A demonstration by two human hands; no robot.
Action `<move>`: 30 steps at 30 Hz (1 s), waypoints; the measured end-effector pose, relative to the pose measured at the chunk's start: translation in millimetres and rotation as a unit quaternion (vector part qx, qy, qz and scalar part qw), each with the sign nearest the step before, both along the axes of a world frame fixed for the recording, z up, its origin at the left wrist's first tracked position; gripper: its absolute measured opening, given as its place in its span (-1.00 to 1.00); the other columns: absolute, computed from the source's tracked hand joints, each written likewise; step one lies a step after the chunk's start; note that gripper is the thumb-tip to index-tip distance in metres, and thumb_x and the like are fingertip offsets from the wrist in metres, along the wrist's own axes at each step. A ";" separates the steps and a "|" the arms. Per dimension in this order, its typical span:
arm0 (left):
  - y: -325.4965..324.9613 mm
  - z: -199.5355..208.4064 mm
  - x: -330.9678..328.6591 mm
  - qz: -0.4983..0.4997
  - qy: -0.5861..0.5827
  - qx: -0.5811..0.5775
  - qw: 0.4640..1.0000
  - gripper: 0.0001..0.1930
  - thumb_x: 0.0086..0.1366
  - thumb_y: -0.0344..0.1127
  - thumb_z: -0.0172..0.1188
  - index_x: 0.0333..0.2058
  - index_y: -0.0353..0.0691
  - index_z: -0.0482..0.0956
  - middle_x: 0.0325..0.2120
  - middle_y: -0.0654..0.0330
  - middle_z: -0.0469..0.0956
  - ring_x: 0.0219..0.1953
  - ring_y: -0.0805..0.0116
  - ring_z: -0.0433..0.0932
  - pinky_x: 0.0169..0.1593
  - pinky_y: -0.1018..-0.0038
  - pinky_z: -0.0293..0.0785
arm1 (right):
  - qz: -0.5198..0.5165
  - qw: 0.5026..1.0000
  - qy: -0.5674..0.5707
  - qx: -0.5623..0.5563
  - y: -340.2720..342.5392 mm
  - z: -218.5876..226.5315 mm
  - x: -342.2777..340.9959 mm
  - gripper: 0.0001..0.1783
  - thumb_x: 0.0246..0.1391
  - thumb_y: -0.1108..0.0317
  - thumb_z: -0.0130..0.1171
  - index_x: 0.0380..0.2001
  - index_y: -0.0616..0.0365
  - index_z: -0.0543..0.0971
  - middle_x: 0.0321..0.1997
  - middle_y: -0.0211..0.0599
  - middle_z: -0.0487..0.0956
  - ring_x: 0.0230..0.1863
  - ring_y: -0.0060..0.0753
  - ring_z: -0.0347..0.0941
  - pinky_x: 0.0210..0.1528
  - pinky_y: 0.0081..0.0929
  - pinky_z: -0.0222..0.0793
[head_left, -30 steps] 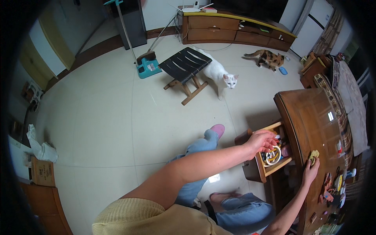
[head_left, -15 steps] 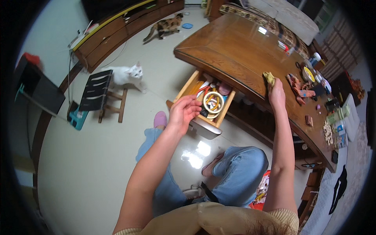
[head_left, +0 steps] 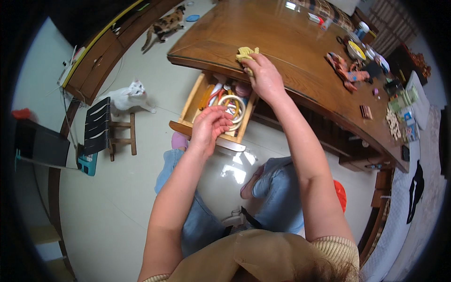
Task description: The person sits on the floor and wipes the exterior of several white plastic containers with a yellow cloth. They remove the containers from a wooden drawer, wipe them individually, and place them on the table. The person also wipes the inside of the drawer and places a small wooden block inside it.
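Observation:
My right hand (head_left: 268,80) grips a crumpled yellow cloth (head_left: 245,53) at the near edge of the brown wooden table (head_left: 211,40). Below that edge, a wooden drawer (head_left: 191,98) is pulled out. Over its front part hovers my left hand (head_left: 209,128), fingers loosely curved and apart, with nothing visible in them. The fingertips are beside a cream-coloured ring (head_left: 243,109) in the drawer; whether they touch it I cannot tell. Red and orange items and other small things lie around the ring, partly hidden by the hand.
A white cat (head_left: 129,96) stands behind a low stool (head_left: 96,123) with a black seat, left of the drawer. Farther off, a calico cat (head_left: 164,24) is near a blue dish (head_left: 192,18). A crumpled orange item (head_left: 345,73) and several small things lie on the table's right side.
My right hand has moved left along the table edge with the cloth, now above the drawer. My left hand stays by the drawer, nearer the ring. The view has shifted.

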State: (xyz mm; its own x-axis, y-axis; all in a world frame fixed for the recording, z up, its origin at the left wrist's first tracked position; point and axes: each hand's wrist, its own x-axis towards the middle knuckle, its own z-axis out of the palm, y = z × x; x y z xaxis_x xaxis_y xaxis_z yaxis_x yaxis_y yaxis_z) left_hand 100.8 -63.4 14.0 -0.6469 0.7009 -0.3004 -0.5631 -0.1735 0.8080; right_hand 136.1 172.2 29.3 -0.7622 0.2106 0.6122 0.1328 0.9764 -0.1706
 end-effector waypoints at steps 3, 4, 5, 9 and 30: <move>7.6 0.4 3.7 0.005 -0.002 0.004 1.000 -0.79 0.30 -0.44 -0.04 -0.13 -0.34 0.46 -0.36 0.09 0.58 -0.36 0.38 0.58 -0.24 0.51 0.53 | -0.041 0.999 0.004 -0.007 24.4 3.8 56.9 -0.64 0.03 0.48 0.18 -0.05 0.01 0.57 0.08 -0.09 0.51 0.12 0.02 0.42 0.14 -0.21 0.37; 9.8 -0.6 5.9 0.004 -0.003 0.002 1.000 -0.79 0.30 -0.44 -0.04 -0.13 -0.34 0.47 -0.36 0.08 0.58 -0.36 0.38 0.58 -0.24 0.51 0.53 | -0.067 0.998 0.002 0.004 37.1 3.3 79.9 -0.65 0.03 0.48 0.19 -0.06 0.01 0.57 0.07 -0.09 0.51 0.10 0.03 0.44 0.13 -0.19 0.38; 10.2 -2.1 7.3 0.006 -0.002 -0.002 1.000 -0.79 0.30 -0.44 -0.05 -0.13 -0.34 0.47 -0.36 0.08 0.58 -0.36 0.38 0.58 -0.24 0.51 0.53 | -0.096 0.995 0.016 -0.004 45.7 2.7 102.5 -0.63 -0.04 0.51 0.20 -0.09 0.01 0.59 0.03 -0.08 0.53 0.06 0.02 0.46 0.12 -0.19 0.39; 6.6 -11.0 12.9 0.078 0.057 -0.021 0.995 -0.82 0.29 -0.48 -0.02 -0.16 -0.34 0.48 -0.40 0.12 0.59 -0.43 0.42 0.56 -0.31 0.56 0.53 | -0.283 0.957 0.028 0.052 74.1 -2.6 190.8 -0.57 -0.11 0.49 0.25 -0.07 -0.01 0.58 0.01 -0.08 0.54 0.02 -0.01 0.48 0.07 -0.17 0.40; -29.1 -66.0 12.2 0.119 -0.142 -0.225 0.957 -0.10 0.07 -0.03 0.23 0.25 -0.11 -0.12 0.19 -0.07 0.10 0.18 -0.11 0.17 0.09 -0.21 0.27 | -0.292 0.952 0.048 0.077 21.4 -16.7 126.2 -0.69 0.00 0.45 0.16 -0.12 0.16 0.55 0.02 0.07 0.47 0.06 0.11 0.38 0.11 -0.08 0.34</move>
